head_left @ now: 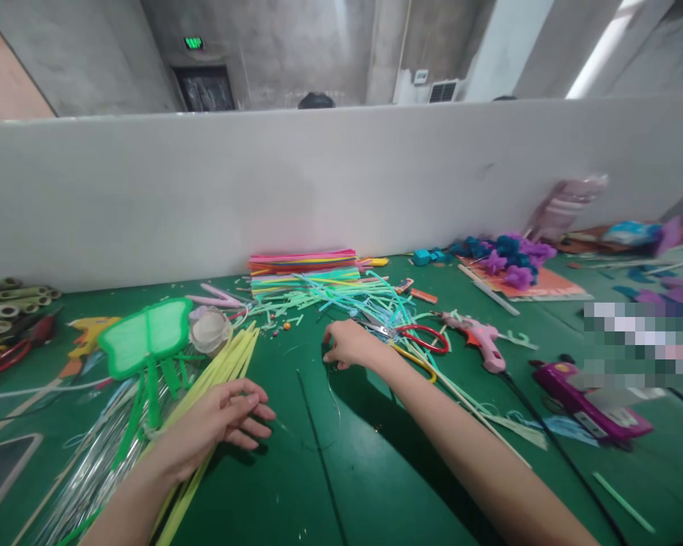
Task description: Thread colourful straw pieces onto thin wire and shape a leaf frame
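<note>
My left hand point(219, 421) hovers just over the green table point(341, 462), fingers loosely apart, holding nothing, right beside a bundle of yellow strips point(228, 364). My right hand point(350, 345) is reached forward, its fingertips pressed down on the table at a thin dark wire point(333, 387); whether it pinches the wire I cannot tell. Red-handled scissors point(424, 337) lie just right of that hand. A scatter of cut coloured strips point(341, 299) lies beyond it.
A green butterfly-shaped piece point(145, 337) and a tape roll point(209, 330) sit at left. A stack of coloured sheets point(304, 265) lies by the white partition point(319, 182). A pink glue gun point(481, 337), a magenta glue gun point(586, 402) and purple-blue flowers point(509, 254) are at right.
</note>
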Motion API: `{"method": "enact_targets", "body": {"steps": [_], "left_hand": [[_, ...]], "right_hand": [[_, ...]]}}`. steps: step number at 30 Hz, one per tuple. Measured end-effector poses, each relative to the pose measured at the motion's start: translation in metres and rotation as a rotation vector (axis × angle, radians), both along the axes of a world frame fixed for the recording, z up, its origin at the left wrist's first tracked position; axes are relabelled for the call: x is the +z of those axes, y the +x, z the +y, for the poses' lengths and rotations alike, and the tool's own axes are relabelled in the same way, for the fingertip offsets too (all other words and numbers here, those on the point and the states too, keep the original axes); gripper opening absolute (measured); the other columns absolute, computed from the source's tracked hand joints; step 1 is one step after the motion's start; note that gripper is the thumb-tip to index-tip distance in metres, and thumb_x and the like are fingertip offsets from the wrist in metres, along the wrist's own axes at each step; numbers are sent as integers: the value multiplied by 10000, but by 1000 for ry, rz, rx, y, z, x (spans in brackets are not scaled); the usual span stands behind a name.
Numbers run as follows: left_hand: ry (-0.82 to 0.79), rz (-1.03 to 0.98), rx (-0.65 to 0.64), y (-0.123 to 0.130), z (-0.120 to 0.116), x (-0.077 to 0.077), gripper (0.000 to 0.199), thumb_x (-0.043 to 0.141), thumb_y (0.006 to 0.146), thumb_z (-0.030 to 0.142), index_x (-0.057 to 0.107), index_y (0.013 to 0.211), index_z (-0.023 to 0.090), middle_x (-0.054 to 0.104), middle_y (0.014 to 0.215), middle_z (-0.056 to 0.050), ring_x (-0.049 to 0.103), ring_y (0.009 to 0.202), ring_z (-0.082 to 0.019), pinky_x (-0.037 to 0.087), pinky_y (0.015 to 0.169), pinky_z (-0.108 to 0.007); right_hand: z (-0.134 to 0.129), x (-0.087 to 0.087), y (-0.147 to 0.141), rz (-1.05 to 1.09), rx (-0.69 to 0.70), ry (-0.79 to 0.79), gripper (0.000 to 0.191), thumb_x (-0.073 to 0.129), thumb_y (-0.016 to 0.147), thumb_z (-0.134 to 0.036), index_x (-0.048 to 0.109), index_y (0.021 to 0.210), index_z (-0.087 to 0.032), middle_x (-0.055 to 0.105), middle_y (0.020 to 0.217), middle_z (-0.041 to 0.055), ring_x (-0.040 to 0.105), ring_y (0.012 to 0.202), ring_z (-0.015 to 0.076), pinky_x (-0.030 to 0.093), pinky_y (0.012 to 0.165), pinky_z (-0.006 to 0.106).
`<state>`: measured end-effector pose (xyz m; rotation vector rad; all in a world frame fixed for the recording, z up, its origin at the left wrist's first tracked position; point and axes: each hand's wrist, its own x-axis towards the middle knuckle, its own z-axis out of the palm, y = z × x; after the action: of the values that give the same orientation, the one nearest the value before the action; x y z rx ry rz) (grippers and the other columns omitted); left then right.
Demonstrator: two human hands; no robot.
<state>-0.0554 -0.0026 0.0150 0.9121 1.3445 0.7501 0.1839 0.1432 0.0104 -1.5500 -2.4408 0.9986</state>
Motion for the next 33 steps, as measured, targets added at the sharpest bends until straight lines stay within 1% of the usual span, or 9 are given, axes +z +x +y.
{"method": "enact_targets", "body": {"steps": [5,7,10,15,20,23,25,29,33], "left_hand": [[-61,90,102,-16,-28,-8,611,774,727,584,576,1149,188,751,932,-107,731,742,-222,563,577,-273],[-96,133,108,-21,-35,-11,637,768,724,601,553,1159,188,754,943,-113,730,722,-210,551,561,-257],[-118,178,103,-17,-36,-17,668,748,698,663,542,1111,181,757,978,-140,743,745,-220,547,562,-251],[-120,235,80,7,-30,-26,759,731,575,780,550,1007,182,761,963,-156,755,778,-265,566,556,-276],[-94,447,-73,-3,-47,-23,622,541,770,777,610,968,192,766,953,-126,754,728,-269,594,541,-330],[153,765,-272,-20,-52,-16,537,621,790,677,672,1110,249,742,1154,-106,714,1040,-324,605,842,-447],[400,939,-352,-23,-48,-16,819,718,720,660,487,1428,317,546,1466,-106,517,1331,-365,451,1074,-548],[665,1051,-570,-6,-35,-37,1311,713,620,775,1,1594,262,116,1646,-187,211,1480,-415,334,1134,-605],[709,1106,-634,10,-28,-58,1329,658,668,790,-144,1567,229,19,1641,-222,129,1483,-450,270,1135,-668]], "right_hand": [[-5,-3,-5,-35,39,138,439,793,758,-285,677,1152,-130,734,1029,174,702,1012,330,538,847,399],[-10,-8,-6,-21,77,183,613,804,755,-334,608,1293,-117,647,1257,221,593,1214,366,479,979,458],[-19,-20,0,36,222,203,891,849,685,-457,487,1443,-157,434,1524,183,328,1450,364,312,1161,474],[-32,-36,33,97,398,140,1040,747,726,-626,323,1544,-144,233,1624,130,91,1523,356,186,1226,503],[-45,-34,64,75,372,115,1138,732,684,-704,244,1571,-184,217,1632,106,30,1524,367,128,1230,543],[-53,-28,70,31,447,64,1288,762,608,-735,119,1590,-203,101,1654,99,-49,1514,398,7,1213,604],[-57,-25,69,13,475,49,1362,778,570,-742,56,1592,-202,51,1658,106,-87,1507,408,-33,1198,626],[-61,-25,65,16,464,81,1373,767,575,-748,35,1594,-190,27,1658,126,-78,1513,391,-27,1202,614],[-68,-29,62,34,457,144,1390,743,582,-772,-4,1593,-179,-61,1653,139,-67,1524,348,-19,1221,557]]}}
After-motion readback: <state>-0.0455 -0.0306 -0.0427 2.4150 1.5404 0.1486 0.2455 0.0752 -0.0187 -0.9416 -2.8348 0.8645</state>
